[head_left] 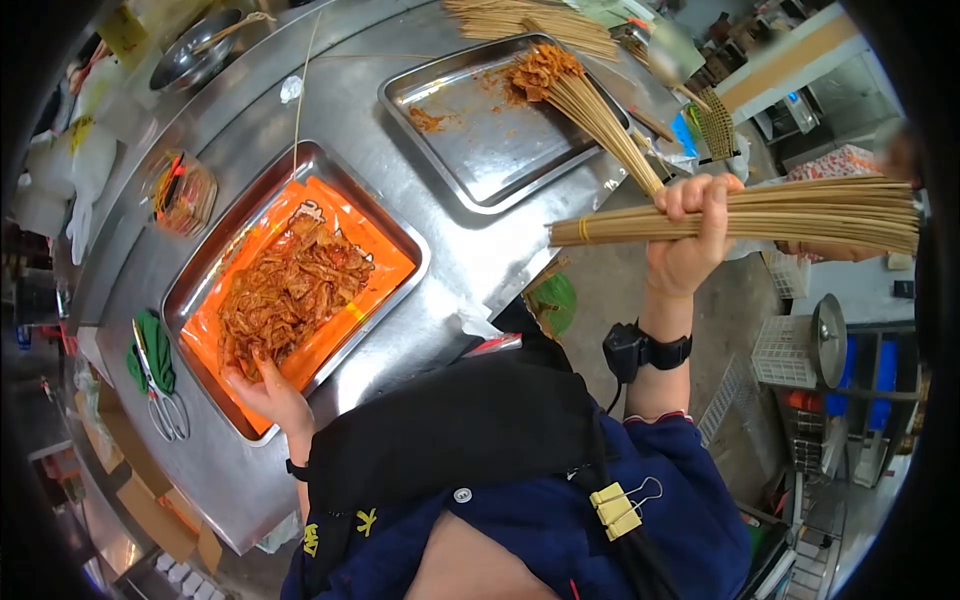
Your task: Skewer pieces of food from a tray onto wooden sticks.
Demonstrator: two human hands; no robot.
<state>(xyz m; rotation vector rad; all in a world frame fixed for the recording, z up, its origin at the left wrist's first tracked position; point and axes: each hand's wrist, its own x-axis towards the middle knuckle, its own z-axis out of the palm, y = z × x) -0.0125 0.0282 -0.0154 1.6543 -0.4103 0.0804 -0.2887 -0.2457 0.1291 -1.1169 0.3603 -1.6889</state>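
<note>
My right hand [688, 228] is closed around a thick bundle of bamboo skewers [820, 212], held level above the floor beside the table and tied with a yellow band near its left end. Other skewers [610, 130], their far ends loaded with red-coated slices, run from the upper tray [465, 195] to my right fingers. My left hand [268, 396] is at the near edge of a heap of sauced, marinated slices [295, 285], thumb and fingers closed on some of them. This heap lies on an orange plastic sheet [385, 258] inside the lower metal tray [422, 240].
Scissors [165, 405] and a green cloth [150, 350] lie left of the lower tray. Behind it stands a clear tub [185, 195]. More skewers [535, 22] lie at the table's back. Another person's hand [835, 250] is under the bundle at right.
</note>
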